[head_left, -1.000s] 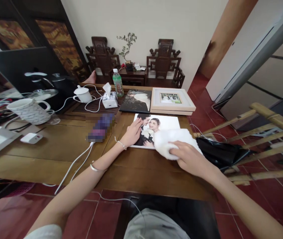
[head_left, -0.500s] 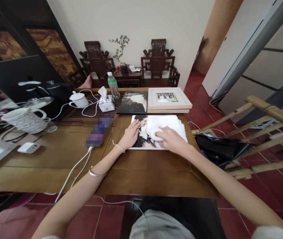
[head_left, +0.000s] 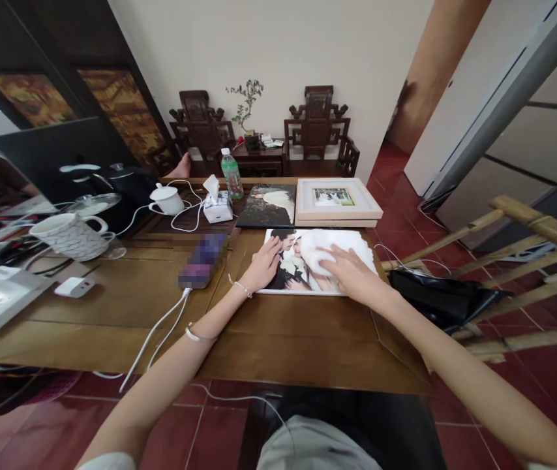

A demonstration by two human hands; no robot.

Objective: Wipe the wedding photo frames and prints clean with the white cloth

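Note:
A wedding photo panel (head_left: 291, 267) lies flat on the wooden table in front of me, showing a couple in black and white clothing. My left hand (head_left: 265, 264) rests on its left edge with the fingers stretched out, holding nothing. A fluffy white cloth (head_left: 314, 253) covers part of the panel's right side. My right hand (head_left: 349, 271) presses on this cloth, its fingers bent into it. Behind the panel are a dark photo album (head_left: 266, 205) and a pale framed photo (head_left: 376, 209) on top of another flat piece.
To the left, a phone (head_left: 203, 261) is plugged into a white cable. Farther left stand a patterned mug (head_left: 70, 238), a lidded cup (head_left: 167, 201), a tissue box (head_left: 218, 209), a bottle (head_left: 231, 173) and a power strip (head_left: 7, 297). A bamboo chair (head_left: 542, 225) is at the right.
My right hand and the cloth have shifted right across the panel, uncovering more of the second person pictured. My left hand stays on the left edge. The whole view has shifted slightly.

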